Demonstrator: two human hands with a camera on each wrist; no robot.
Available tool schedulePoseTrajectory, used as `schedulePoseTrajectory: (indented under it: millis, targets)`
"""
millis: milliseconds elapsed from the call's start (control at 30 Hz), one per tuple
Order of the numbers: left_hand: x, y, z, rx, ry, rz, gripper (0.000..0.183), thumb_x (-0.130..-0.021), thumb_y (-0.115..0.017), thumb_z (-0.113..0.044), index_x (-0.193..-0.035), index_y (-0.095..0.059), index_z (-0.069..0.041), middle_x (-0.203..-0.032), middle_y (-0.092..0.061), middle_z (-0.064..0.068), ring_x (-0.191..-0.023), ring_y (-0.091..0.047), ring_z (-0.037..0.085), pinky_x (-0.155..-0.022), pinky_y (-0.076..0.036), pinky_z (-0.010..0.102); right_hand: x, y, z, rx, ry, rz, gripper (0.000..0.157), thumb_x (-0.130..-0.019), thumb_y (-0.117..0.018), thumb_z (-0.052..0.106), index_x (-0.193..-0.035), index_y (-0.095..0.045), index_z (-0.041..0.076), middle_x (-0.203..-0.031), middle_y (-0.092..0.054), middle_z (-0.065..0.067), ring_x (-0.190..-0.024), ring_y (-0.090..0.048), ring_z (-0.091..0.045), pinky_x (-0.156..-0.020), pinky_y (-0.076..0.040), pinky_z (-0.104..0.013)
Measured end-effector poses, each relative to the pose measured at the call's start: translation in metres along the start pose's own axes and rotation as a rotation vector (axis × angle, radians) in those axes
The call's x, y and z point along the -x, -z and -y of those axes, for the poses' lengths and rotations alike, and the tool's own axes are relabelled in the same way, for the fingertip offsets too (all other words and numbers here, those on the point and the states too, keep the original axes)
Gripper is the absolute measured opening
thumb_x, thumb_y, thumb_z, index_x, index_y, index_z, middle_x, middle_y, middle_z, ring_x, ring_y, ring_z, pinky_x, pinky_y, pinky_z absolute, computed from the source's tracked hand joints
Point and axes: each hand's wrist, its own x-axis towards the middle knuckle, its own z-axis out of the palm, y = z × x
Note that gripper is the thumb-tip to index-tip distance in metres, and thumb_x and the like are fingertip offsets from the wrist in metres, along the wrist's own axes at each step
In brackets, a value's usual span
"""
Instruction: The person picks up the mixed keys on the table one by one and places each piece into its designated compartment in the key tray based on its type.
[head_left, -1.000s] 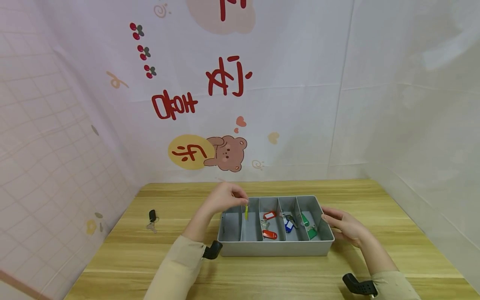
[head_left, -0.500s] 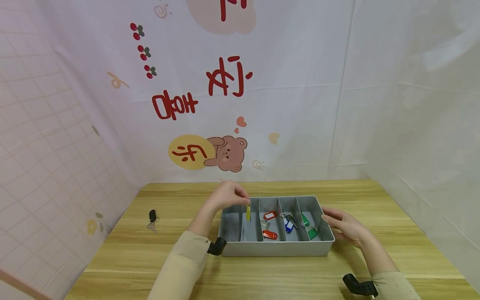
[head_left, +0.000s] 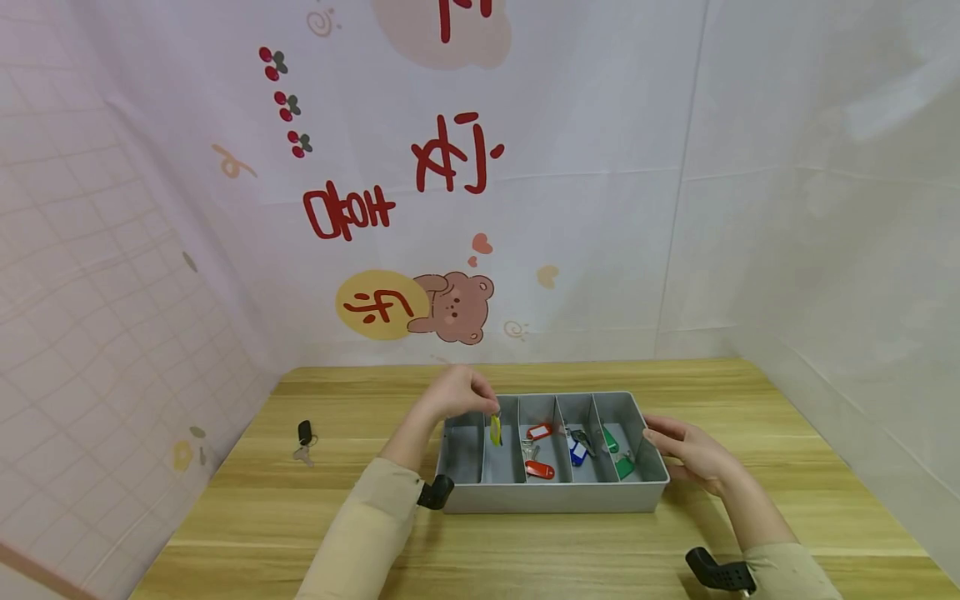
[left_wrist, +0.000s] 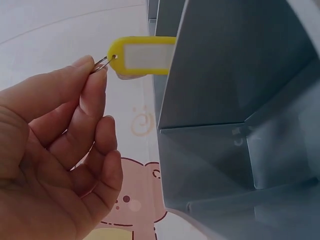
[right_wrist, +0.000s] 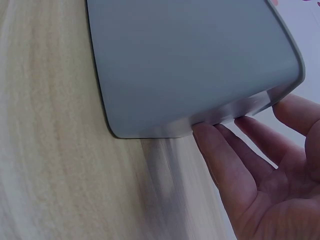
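My left hand (head_left: 456,393) pinches the metal ring of a yellow key tag (head_left: 496,431) between thumb and fingertips. In the left wrist view, the tag's white label (left_wrist: 147,56) faces the camera and a compartment divider (left_wrist: 215,60) hides its far end. The tag hangs over the second compartment from the left of a grey divided box (head_left: 551,498). At the box's right end, my right hand (head_left: 693,454) rests its extended fingers against the outer wall (right_wrist: 195,60), thumb at the rim.
Red key tags (head_left: 539,469) with a key lie in the middle compartment, a blue tag (head_left: 577,452) with keys right of it, green tags (head_left: 624,465) in the rightmost. A black key fob (head_left: 304,432) with a key lies on the wooden table (head_left: 300,517) at left.
My left hand has shifted slightly right with the yellow key tag, which has turned a little and hangs slightly lower. The right hand and box have stayed put.
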Motion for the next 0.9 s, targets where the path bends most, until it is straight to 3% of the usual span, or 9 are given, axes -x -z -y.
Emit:
schedulePoseTrajectory:
  millis: [133,300,633,900]
  targets:
    - [-0.0009,-0.0012,0.0002,-0.009,0.005,0.007,0.005,-0.085,-0.079,-0.013,-0.08,-0.079,-0.011,-0.077,-0.07,-0.006,-0.071,-0.06,0.011,-0.065,-0.047,0.028,-0.0004,0.001,-0.0007,0.012,0.0,-0.003,0.071,-0.105,-0.051,0.025,-0.153,-0.013,-0.011,-0.153,-0.023,-0.036,-0.12,-0.054,-0.021,-0.091,-0.052,-0.043]
    - [-0.0013,-0.0025,-0.0009,-0.02,0.002,0.012,0.006,-0.086,-0.078,-0.014,-0.082,-0.079,-0.011,-0.077,-0.07,-0.005,-0.073,-0.06,0.011,-0.067,-0.048,0.029,-0.0011,0.0014,-0.0018,0.008,-0.002,-0.006,0.071,-0.105,-0.052,0.024,-0.153,-0.015,-0.012,-0.15,-0.029,-0.034,-0.115,-0.056,-0.017,-0.091,-0.053,-0.042]
    - [-0.0016,0.0005,0.0007,-0.004,0.014,-0.03,0.012,-0.087,-0.077,-0.021,-0.095,-0.079,-0.012,-0.091,-0.072,-0.004,-0.084,-0.063,0.012,-0.077,-0.052,0.034,-0.0006,0.0006,-0.0014,-0.002,0.009,0.01,0.07,-0.106,-0.05,0.023,-0.153,-0.012,-0.011,-0.15,-0.03,-0.033,-0.116,-0.056,-0.017,-0.091,-0.052,-0.042]
    - [0.0045,0.004,0.0037,0.052,-0.073,-0.056,0.025,-0.088,-0.076,-0.018,-0.109,-0.075,-0.004,-0.097,-0.073,0.001,-0.088,-0.065,0.014,-0.078,-0.053,0.031,-0.0006,0.0001,-0.0005,-0.007,-0.001,0.006,0.069,-0.106,-0.05,0.022,-0.153,-0.012,-0.011,-0.151,-0.029,-0.032,-0.116,-0.056,-0.018,-0.091,-0.052,-0.042]
